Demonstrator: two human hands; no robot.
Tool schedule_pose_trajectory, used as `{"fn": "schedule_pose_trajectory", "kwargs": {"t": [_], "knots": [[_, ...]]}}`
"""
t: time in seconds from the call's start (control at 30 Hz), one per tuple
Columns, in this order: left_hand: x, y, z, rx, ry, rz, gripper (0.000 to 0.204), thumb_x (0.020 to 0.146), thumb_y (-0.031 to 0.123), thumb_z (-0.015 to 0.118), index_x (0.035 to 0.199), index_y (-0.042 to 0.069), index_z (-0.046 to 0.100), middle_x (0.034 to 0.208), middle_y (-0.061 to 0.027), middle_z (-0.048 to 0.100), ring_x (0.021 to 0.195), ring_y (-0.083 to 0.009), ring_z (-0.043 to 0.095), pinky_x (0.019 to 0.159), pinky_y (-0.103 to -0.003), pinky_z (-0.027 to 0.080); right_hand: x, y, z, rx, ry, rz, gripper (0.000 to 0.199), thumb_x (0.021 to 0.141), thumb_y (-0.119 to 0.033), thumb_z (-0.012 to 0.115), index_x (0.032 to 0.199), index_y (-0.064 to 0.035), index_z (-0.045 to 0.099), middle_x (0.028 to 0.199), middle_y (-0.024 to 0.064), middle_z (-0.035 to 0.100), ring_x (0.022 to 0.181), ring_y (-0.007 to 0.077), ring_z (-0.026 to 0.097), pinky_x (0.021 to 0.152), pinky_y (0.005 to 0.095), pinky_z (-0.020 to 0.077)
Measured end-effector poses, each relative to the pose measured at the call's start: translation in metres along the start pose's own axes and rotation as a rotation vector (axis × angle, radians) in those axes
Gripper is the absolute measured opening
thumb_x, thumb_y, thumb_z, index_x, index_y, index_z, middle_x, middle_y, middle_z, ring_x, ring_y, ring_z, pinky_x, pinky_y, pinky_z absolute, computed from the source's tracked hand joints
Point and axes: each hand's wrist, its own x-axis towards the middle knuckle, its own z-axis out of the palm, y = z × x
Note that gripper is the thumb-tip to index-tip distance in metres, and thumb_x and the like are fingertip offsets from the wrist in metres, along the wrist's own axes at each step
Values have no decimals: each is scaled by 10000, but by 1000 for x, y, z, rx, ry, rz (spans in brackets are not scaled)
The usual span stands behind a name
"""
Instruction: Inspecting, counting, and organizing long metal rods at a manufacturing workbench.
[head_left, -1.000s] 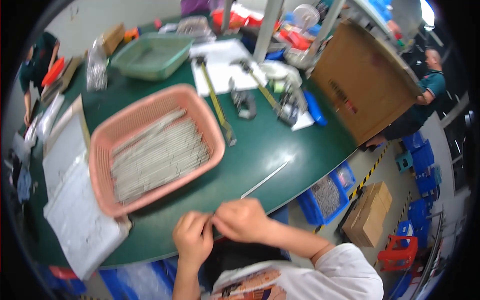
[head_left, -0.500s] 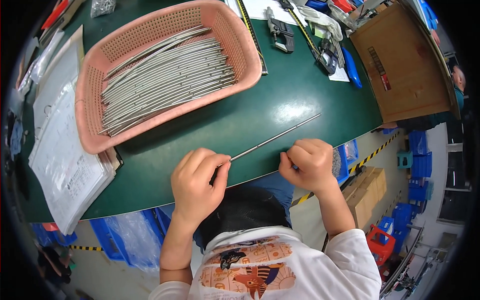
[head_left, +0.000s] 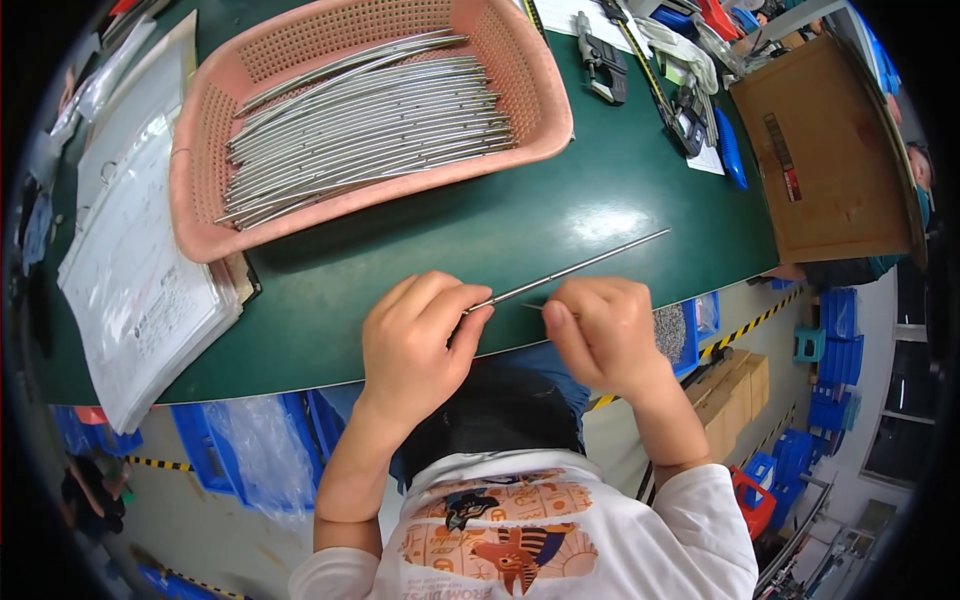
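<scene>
A thin, straight metal rod (head_left: 590,262) slants up to the right above the green tabletop. My left hand (head_left: 415,345) pinches its lower-left end between thumb and index finger. Just right of it, my right hand (head_left: 612,335) is closed, knuckles up, below the middle of the rod. From its thumb and index fingertip a short, thin pin-like piece (head_left: 533,306) sticks out toward my left hand, apart from the rod. The rest of that piece is hidden by the fingers. Small dark marks or holes show along the rod.
A pink plastic basket (head_left: 548,100) of similar metal rods (head_left: 370,125) stands at the far left. Beside it lies a binder of papers (head_left: 140,290). At the back right are a micrometer (head_left: 602,65), a caliper (head_left: 688,128), a blue-handled tool (head_left: 730,150) and a cardboard box (head_left: 840,150).
My right hand has moved left, closer to my left hand, and the thin piece now shows at its fingertips. The left hand still pinches the rod. The whole view has shifted slightly.
</scene>
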Motion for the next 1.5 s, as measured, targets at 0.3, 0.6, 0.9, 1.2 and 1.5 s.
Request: {"fn": "schedule_pose_trajectory", "kwargs": {"t": [0.3,0.6,0.9,1.2,1.5], "knots": [[-1,0,0,38,-1,25,118,651,51,682,717,53,585,666,-48,517,593,-228,525,522,-330,421,11,-1,18,-22,0,-45,169,740,-91,578,612,-46,478,547,80,497,457,272,508,414,351,396],[-1,-1,-1,75,-27,66,119,651,42,661,720,57,565,671,-45,488,606,-223,510,537,-327,422,17,-8,18,-105,-29,-96,174,711,-94,591,596,-64,463,537,66,479,447,253,502,410,338,397],[-2,1,1,71,-22,69,122,640,-2,640,717,36,555,675,-62,482,607,-237,508,523,-334,428,14,-14,26,-202,-15,-129,199,678,-73,595,582,-73,422,525,52,440,432,238,474,403,333,377],[-2,0,0,62,3,69,95,664,19,643,708,46,562,669,-58,493,591,-231,511,515,-325,421,8,11,-5,54,72,139,218,756,-82,571,566,-37,473,476,105,436,414,281,459,387,347,347],[-2,0,0,62,-6,64,82,673,25,634,708,53,564,670,-54,492,595,-226,508,519,-325,420,6,21,-1,-47,23,138,210,753,-69,560,566,-35,470,494,104,457,434,296,470,399,363,350]]}}
